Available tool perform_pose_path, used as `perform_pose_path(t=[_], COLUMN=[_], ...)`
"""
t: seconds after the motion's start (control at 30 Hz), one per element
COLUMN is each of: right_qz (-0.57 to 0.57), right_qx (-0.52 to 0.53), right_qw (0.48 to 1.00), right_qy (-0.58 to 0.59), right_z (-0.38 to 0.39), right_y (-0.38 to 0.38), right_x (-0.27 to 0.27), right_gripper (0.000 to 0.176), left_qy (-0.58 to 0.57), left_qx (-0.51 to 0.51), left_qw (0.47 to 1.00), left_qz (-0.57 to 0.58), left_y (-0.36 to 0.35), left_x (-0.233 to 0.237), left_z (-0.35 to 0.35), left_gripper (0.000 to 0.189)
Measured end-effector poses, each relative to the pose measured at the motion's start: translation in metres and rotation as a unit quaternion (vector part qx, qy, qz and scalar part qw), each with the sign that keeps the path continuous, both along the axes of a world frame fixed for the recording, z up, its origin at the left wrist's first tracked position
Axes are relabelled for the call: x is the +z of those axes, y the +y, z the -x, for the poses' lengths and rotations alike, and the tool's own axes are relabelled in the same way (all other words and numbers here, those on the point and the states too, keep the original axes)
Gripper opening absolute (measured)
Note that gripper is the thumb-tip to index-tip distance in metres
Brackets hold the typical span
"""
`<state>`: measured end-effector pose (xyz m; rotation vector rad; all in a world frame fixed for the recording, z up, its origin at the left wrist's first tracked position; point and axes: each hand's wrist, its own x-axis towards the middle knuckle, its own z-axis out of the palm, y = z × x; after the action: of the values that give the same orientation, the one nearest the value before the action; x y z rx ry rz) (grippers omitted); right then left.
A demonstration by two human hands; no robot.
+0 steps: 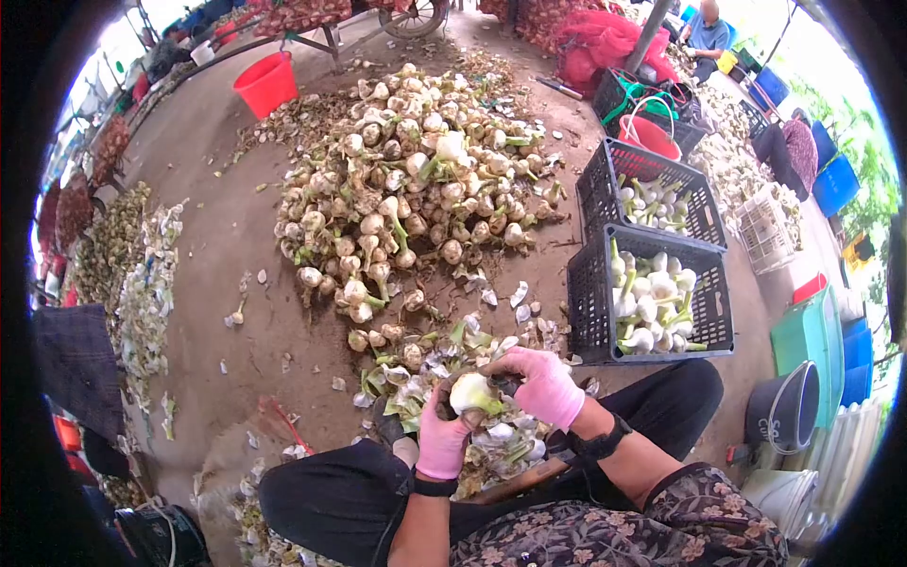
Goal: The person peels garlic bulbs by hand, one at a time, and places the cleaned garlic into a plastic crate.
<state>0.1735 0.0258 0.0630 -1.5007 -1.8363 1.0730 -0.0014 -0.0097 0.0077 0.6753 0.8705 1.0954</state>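
A pale, partly peeled garlic bulb [475,394] with a greenish stem is held in front of my knees. My left hand [445,430], in a pink glove with dark fingertips, is wrapped round its left side. Against the bulb's upper right edge, the curled fingers of my gloved right hand [543,386] grip it; their tips are partly hidden. Below both hands lie loose garlic skins and stem trimmings [501,442]. A big heap of unpeeled garlic bulbs [406,189] spreads over the floor ahead.
To the right, a black crate [652,354] holds cleaned garlic, with another black crate [704,203] behind it. A red bucket [266,85] stands back left. A dark bucket [782,406] is at far right. Two other people sit in the right background, one in a blue top [709,36].
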Motion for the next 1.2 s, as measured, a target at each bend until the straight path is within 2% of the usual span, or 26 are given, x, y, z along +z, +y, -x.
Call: perform_pose_path(t=[0.03,0.07,0.1,0.17,0.27,0.33,0.4,0.5,0.57,0.6,0.67,0.7,0.73,0.77,0.8,0.83,0.87,0.9,0.93,0.97,1.0,1.07,1.1,1.13,1.17,1.2], right_qz=[-0.051,-0.051,-0.061,-0.072,-0.058,-0.073,-0.037,-0.065,0.097,0.094,-0.054,-0.002,0.019,0.08,0.139,0.139,0.105,0.071,0.072,0.038,0.005,0.01,0.018,0.028,0.087,0.087], right_qx=[-0.008,-0.008,-0.015,-0.022,-0.03,-0.009,-0.008,-0.007,0.062,0.064,0.043,0.017,-0.018,-0.034,-0.05,-0.052,-0.005,0.042,0.042,0.084,0.126,0.142,0.137,0.131,0.118,0.117], right_qw=[0.999,0.999,0.998,0.997,0.998,0.997,0.999,0.995,0.956,0.956,0.98,0.991,0.998,0.994,0.968,0.968,0.98,0.988,0.988,0.994,0.992,0.99,0.99,0.991,0.987,0.987], right_qy=[-0.005,-0.005,-0.012,-0.018,-0.004,-0.038,-0.036,-0.076,-0.271,-0.27,-0.185,-0.134,-0.061,0.072,0.204,0.204,0.167,0.129,0.129,0.059,-0.012,0.001,0.013,0.026,0.066,0.065], right_z=[0.002,0.005,0.008,0.008,0.004,0.0,0.001,-0.002,-0.011,-0.016,-0.027,-0.026,-0.025,-0.024,-0.022,-0.02,-0.016,-0.013,-0.009,-0.005,-0.002,-0.004,-0.005,-0.005,-0.004,-0.006], right_y=[-0.002,-0.001,-0.001,0.0,0.01,0.018,0.022,0.024,0.023,0.02,0.01,0.012,0.013,0.014,0.015,0.015,0.014,0.014,0.015,0.015,0.015,0.017,0.018,0.018,0.02,0.021], right_x=[-0.005,-0.005,-0.004,-0.006,-0.019,-0.024,-0.031,-0.064,-0.088,-0.091,-0.096,-0.076,-0.06,-0.053,-0.044,-0.032,-0.014,-0.003,0.003,0.007,0.008,-0.005,-0.008,-0.01,-0.008,-0.015], right_gripper=[0.032,0.032,0.027,0.023,0.021,0.02,0.023,0.018,0.027,0.027,0.042,0.051,0.047,0.044,0.042,0.042,0.038,0.037,0.037,0.037,0.037,0.035,0.03,0.026,0.021,0.021], left_qy=[-0.076,-0.151,-0.151,-0.227,-0.248,-0.231,-0.273,-0.28,-0.3,-0.299,-0.223,-0.224,-0.225,-0.138,-0.049,-0.022,-0.022,0.067,0.155,0.221,0.221,0.344,0.309,0.31,0.277,0.241], left_qx=[0.01,0.021,0.021,0.014,-0.018,-0.022,-0.037,-0.056,-0.084,-0.082,-0.025,-0.011,-0.012,-0.017,-0.021,-0.006,-0.007,-0.005,-0.002,-0.008,-0.007,-0.046,-0.065,-0.064,-0.069,-0.074], left_qw=[0.996,0.985,0.985,0.968,0.958,0.959,0.944,0.946,0.943,0.944,0.972,0.972,0.972,0.989,0.998,1.0,1.0,0.997,0.986,0.971,0.971,0.93,0.945,0.945,0.954,0.962], left_qz=[0.041,0.082,0.083,0.106,0.143,0.166,0.183,0.154,0.114,0.112,0.065,0.064,0.065,0.045,0.025,0.001,0.002,-0.03,-0.061,-0.093,-0.092,-0.118,-0.086,-0.085,-0.096,-0.108], left_y=[-0.001,-0.002,-0.001,0.0,-0.001,-0.005,-0.005,-0.006,-0.003,0.0,-0.001,0.001,0.002,0.003,0.005,0.006,0.006,0.007,0.008,0.009,0.009,0.01,0.009,0.007,0.005,0.003], left_x=[0.003,0.004,0.005,0.006,0.003,-0.014,-0.004,-0.006,0.007,0.007,0.003,0.003,0.001,-0.001,-0.004,-0.01,-0.008,-0.002,0.004,0.015,0.013,0.011,0.024,0.02,0.011,0.001], left_z=[-0.001,-0.002,-0.002,-0.002,0.001,0.004,0.003,0.005,0.007,0.007,0.003,0.001,0.001,-0.001,-0.003,-0.006,-0.009,-0.013,-0.015,-0.015,-0.014,-0.009,-0.008,-0.008,-0.009,-0.011], left_gripper=[0.059,0.058,0.058,0.051,0.047,0.044,0.044,0.049,0.056,0.056,0.057,0.058,0.058,0.059,0.06,0.061,0.061,0.061,0.062,0.066,0.066,0.076,0.076,0.076,0.076,0.076])
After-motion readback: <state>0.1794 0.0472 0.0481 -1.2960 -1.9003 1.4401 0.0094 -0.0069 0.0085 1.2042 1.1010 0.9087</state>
